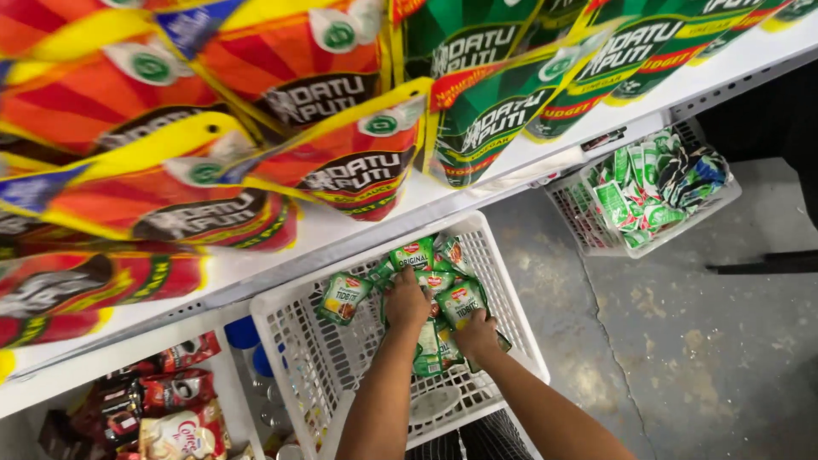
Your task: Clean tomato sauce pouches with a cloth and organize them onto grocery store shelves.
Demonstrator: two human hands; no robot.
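Both my hands reach down into a white plastic basket point(298, 341) on the floor under a shelf. My left hand point(406, 304) rests fingers-down on a pile of green sauce pouches point(345, 296), gripping some of them. My right hand point(477, 334) is closed on more green pouches point(461, 305) at the basket's right side. Further green pouches lie loose toward the basket's far edge.
A white shelf point(324, 234) above carries red-and-yellow pouches point(204, 200) and green pouches point(494, 119). A second white basket point(596, 234) with green sachets sits at right. Dark and red snack packs point(170, 396) lie lower left. The grey concrete floor point(682, 341) is cracked.
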